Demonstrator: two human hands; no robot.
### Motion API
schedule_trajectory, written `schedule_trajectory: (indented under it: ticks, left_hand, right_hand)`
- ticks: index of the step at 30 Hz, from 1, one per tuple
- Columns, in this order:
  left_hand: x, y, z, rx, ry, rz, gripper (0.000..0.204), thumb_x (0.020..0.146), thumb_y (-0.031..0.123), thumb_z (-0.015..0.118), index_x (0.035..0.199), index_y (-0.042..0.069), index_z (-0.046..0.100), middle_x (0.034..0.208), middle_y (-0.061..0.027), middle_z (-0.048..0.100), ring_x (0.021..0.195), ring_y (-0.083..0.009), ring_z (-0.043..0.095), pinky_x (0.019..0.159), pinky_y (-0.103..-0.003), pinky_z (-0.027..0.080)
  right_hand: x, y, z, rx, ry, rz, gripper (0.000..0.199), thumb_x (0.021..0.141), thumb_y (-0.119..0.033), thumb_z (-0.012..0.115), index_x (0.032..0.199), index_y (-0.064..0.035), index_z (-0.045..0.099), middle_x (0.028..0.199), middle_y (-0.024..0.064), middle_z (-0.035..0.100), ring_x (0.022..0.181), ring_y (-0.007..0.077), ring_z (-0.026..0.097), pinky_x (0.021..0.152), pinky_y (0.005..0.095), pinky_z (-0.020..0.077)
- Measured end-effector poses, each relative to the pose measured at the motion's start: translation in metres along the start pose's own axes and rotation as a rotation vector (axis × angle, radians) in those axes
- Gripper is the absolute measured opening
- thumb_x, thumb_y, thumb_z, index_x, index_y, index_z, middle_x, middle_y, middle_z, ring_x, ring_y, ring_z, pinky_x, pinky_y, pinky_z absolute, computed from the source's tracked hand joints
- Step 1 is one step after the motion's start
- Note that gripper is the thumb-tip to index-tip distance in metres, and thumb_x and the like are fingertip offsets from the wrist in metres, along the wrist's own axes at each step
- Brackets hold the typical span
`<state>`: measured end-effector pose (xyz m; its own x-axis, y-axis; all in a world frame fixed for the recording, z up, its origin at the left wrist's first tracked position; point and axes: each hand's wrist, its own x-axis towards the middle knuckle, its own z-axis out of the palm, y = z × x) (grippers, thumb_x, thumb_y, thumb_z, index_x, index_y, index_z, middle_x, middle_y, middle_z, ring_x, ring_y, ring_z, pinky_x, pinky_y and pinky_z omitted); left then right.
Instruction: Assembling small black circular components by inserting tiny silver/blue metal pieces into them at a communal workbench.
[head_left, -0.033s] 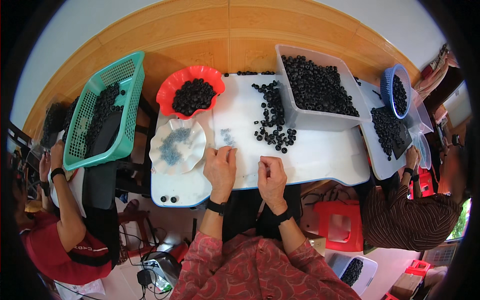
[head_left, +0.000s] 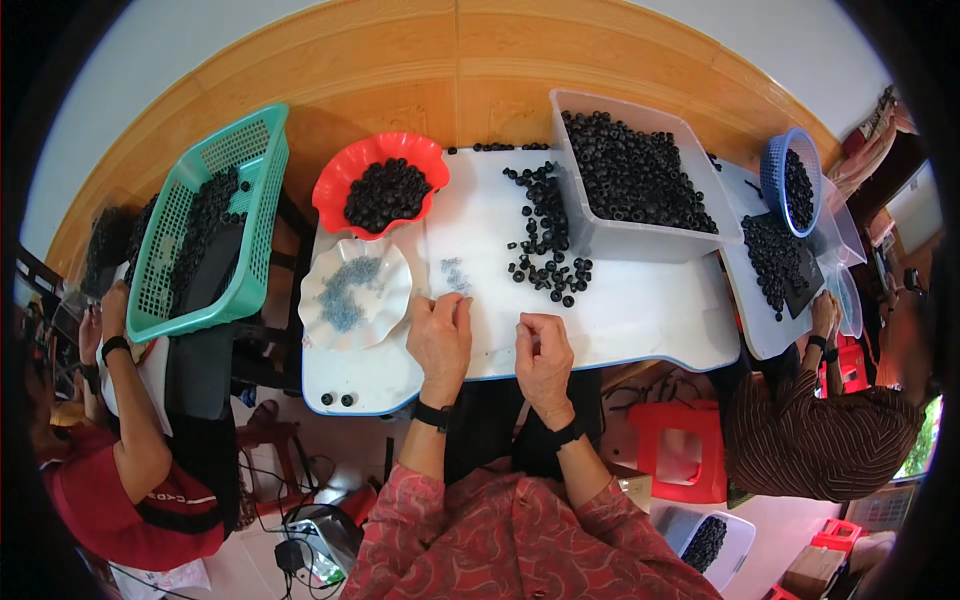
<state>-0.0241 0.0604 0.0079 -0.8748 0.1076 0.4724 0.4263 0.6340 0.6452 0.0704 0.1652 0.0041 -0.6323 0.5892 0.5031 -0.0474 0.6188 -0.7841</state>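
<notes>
My left hand [head_left: 440, 335] rests on the white table [head_left: 640, 320], its fingertips just below a small heap of grey-blue bits [head_left: 455, 275]. My right hand [head_left: 543, 358] lies beside it with its fingers curled in; what they hold is hidden. A loose scatter of black rings [head_left: 545, 240] lies beyond both hands. Left of my left hand stands a white scalloped plate [head_left: 390, 300] holding more grey-blue bits.
A red bowl [head_left: 335, 180] and a clear bin [head_left: 640, 245] hold black rings. A green basket [head_left: 250, 170] stands at the left, a blue basket [head_left: 772, 175] at the right. Other people sit on each side. Two rings [head_left: 335, 400] lie by the front edge. A red stool [head_left: 680, 450] is below.
</notes>
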Motion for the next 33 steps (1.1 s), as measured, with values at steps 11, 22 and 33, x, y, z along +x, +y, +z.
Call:
schedule_trajectory:
  ticks: [11, 22, 33]
  left_hand:
    - [-0.018, 0.016, -0.018, -0.210, -0.048, 0.225, 0.004, 0.088, 0.007, 0.064, 0.091, 0.004, 0.063, 0.081, -0.0143, 0.054, 0.071, -0.0344, 0.058, 0.059, -0.042, 0.047]
    - [-0.016, 0.026, -0.013, -0.466, -0.341, 0.148, 0.006, 0.091, 0.007, 0.062, 0.089, 0.002, 0.063, 0.078, -0.0144, 0.055, 0.065, -0.0323, 0.057, 0.057, -0.039, 0.045]
    - [-0.003, 0.026, -0.005, -0.481, -0.434, 0.115, 0.008, 0.089, 0.009, 0.064, 0.092, 0.001, 0.066, 0.078, -0.0147, 0.059, 0.064, -0.0328, 0.058, 0.057, -0.039, 0.046]
  right_hand:
    - [0.002, -0.009, -0.010, 0.156, -0.112, 0.027, 0.018, 0.089, 0.000, 0.063, 0.107, -0.0024, 0.064, 0.095, 0.0100, 0.061, 0.073, 0.0170, 0.062, 0.060, 0.0281, 0.0513]
    - [0.002, 0.001, -0.017, 0.295, -0.120, 0.026, 0.015, 0.090, -0.001, 0.064, 0.105, -0.0013, 0.065, 0.095, 0.0089, 0.062, 0.074, 0.0156, 0.061, 0.064, 0.0250, 0.0495]
    - [0.002, 0.004, -0.019, 0.332, -0.064, 0.065, 0.011, 0.087, 0.001, 0.065, 0.098, 0.0008, 0.063, 0.092, 0.0086, 0.061, 0.072, 0.0139, 0.061, 0.064, 0.0241, 0.0498]
